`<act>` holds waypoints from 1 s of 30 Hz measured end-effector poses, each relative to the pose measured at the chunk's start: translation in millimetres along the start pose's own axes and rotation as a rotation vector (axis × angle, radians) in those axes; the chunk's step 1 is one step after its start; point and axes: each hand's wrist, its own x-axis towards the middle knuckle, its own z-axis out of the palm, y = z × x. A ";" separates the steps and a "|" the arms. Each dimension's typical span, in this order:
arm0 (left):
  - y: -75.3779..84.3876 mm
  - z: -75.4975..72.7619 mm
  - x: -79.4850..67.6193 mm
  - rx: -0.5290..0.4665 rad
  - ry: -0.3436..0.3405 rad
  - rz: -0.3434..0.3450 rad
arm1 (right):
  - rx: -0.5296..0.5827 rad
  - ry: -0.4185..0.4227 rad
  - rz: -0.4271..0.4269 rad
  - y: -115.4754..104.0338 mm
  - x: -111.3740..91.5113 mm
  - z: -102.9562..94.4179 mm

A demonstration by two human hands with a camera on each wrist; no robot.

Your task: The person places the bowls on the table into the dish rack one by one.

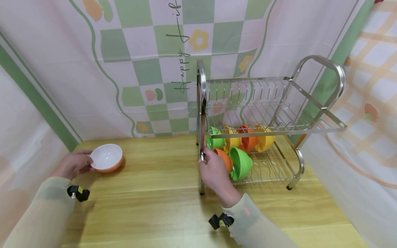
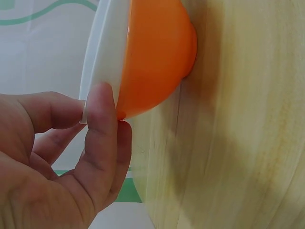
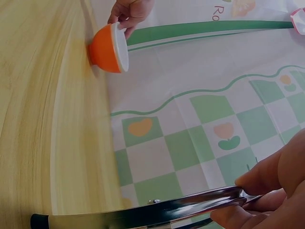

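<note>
At the left of the table, an orange bowl (image 1: 107, 157) with a white inside stands upright. My left hand (image 1: 73, 164) pinches its rim between thumb and fingers, as the left wrist view shows with the bowl (image 2: 152, 52) close up. With my right hand (image 1: 214, 169) I grip the left front post of a two-tier metal dish rack (image 1: 203, 103); in the right wrist view thumb and fingers close round the metal post (image 3: 190, 205). Just beside that hand, on the lower tier, lean an orange bowl (image 1: 224, 160) and a green bowl (image 1: 241, 164).
Behind them on the lower tier stand another green bowl (image 1: 216, 139), a yellow bowl (image 1: 232, 137), an orange-red bowl (image 1: 248, 139) and a second yellow one. The upper tier (image 1: 248, 106) is bare wire. A patterned cloth (image 1: 167, 69) hangs along the wooden table's (image 1: 149, 206) back edge.
</note>
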 end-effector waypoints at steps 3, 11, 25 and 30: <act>1.0 -0.2 -0.1 0.014 0.018 -0.009 | -0.001 0.000 0.003 0.8 0.3 0.4; 1.2 -3.2 1.7 0.017 0.051 -0.011 | 0.008 -0.012 0.009 0.6 0.5 -0.3; 2.8 -11.8 -0.8 0.001 -0.005 0.025 | 0.011 -0.005 0.004 0.0 -0.1 -0.2; 4.2 -17.5 -0.9 -0.040 -0.073 0.022 | 0.015 -0.003 0.011 -0.1 -0.6 -0.2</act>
